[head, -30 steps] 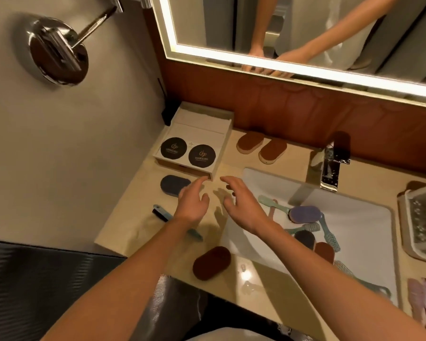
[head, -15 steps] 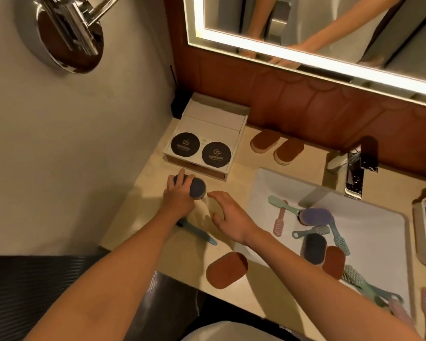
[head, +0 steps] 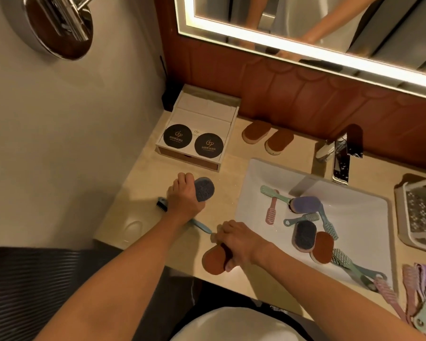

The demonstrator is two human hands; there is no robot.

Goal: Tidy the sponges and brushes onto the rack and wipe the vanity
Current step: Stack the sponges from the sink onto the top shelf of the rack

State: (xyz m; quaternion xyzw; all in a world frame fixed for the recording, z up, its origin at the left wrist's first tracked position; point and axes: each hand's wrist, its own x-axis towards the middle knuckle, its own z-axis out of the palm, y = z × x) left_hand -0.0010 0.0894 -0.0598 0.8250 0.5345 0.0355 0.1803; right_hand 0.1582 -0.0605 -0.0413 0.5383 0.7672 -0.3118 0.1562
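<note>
The left hand [head: 185, 201], at centre left of the frame, has its fingers curled over the left end of a dark grey sponge [head: 205, 189]. The sponge is positioned over the vanity counter [head: 231, 188], just below the white box [head: 199, 129], and its right end protrudes clear of the fingers. Whether it rests on the surface or is raised cannot be determined. A blue brush [head: 162, 205] lies under the same hand, with the bristle head showing left of the wrist and the handle running down and to the right. The right hand [head: 241, 242], at lower centre, grips a brown sponge [head: 213, 262] with the thumb on the near side and the fingers curled over the far side. The fingers are close to the tip of the brush handle; contact cannot be determined. This sponge sits near the front edge of the counter. The left rim of the basin [head: 249, 183] runs just right of the right hand, and the basin holds further sponges and brushes. Bare counter lies between the left hand and the basin, and between the left hand and the wall at frame left. The rack [head: 403, 212] stands at the right edge of the frame, beyond the basin and well apart from both hands.
</note>
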